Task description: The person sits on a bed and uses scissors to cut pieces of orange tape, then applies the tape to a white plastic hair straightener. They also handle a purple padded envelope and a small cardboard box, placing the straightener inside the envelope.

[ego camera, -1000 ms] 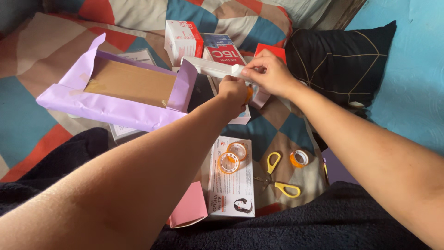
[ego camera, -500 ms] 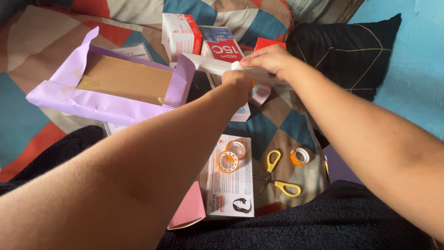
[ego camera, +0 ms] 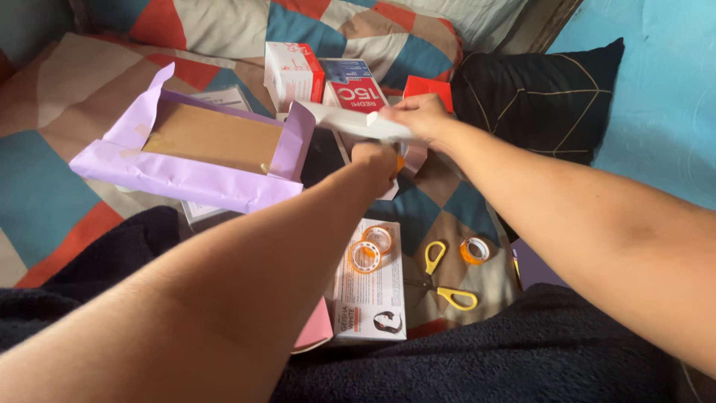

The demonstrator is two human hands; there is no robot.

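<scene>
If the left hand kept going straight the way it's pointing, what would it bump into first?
Probably the white strip that the right hand holds just beyond the left hand; past it sit red-and-white boxes. Depth is hard to judge.

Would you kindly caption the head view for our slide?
Both hands, left and right, hold a white box beside a lilac-papered box.
</scene>
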